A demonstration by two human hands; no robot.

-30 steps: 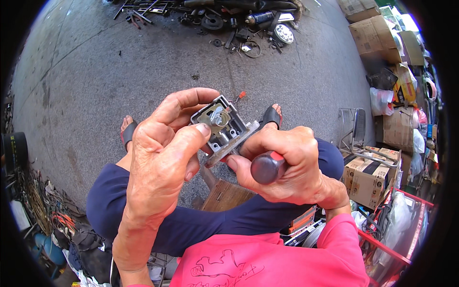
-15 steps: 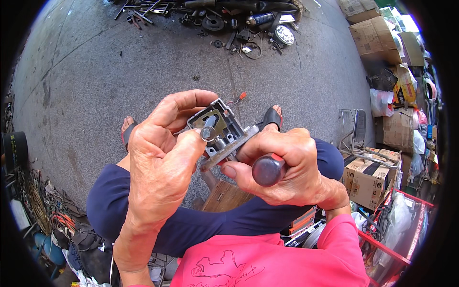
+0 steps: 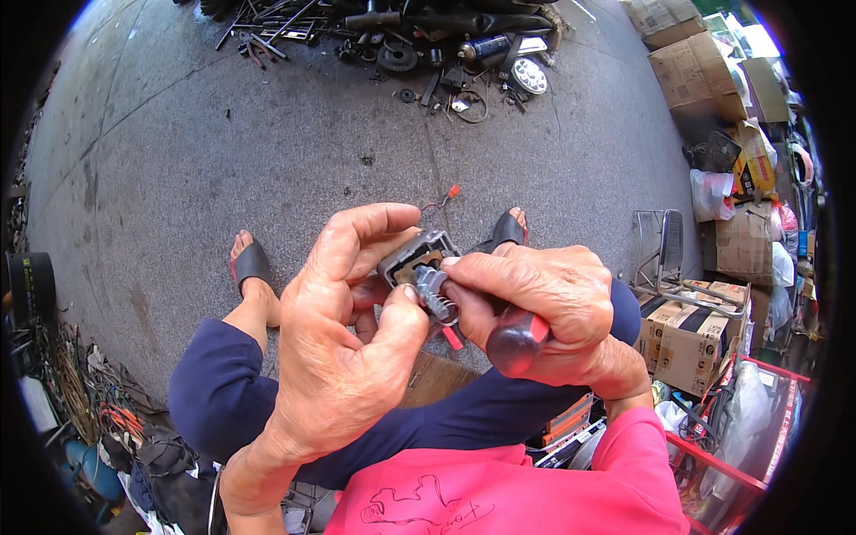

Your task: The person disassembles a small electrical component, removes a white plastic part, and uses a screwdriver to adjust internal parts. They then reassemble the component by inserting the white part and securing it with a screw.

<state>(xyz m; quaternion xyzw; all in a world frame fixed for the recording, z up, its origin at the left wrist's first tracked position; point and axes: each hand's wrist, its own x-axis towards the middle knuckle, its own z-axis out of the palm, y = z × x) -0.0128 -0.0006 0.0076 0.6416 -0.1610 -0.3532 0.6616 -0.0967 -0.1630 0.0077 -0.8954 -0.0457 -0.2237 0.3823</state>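
Observation:
My left hand (image 3: 348, 339) is wrapped round a small grey metal housing (image 3: 401, 260) held just above my lap, its thumb on a grey part with a coil spring (image 3: 435, 299) at the housing's open face. My right hand (image 3: 553, 294) grips a tool with a dark red and black handle (image 3: 519, 343); its thumb presses on the grey part in the housing. The tool's tip is hidden. A short wire with an orange-red end (image 3: 453, 192) shows beyond the housing.
A pile of dark metal parts, rods and pliers (image 3: 397, 55) lies ahead on the concrete floor (image 3: 178, 143). Cardboard boxes (image 3: 691, 76), bags, a metal folding frame (image 3: 664, 259) and a red rack (image 3: 713, 455) crowd the right. Cables and clutter (image 3: 107, 410) lie at the left.
Both hands and the housing have moved lower in the picture. The housing has tilted, the spring part now sticks out, and my right thumb has come up onto it from below the housing.

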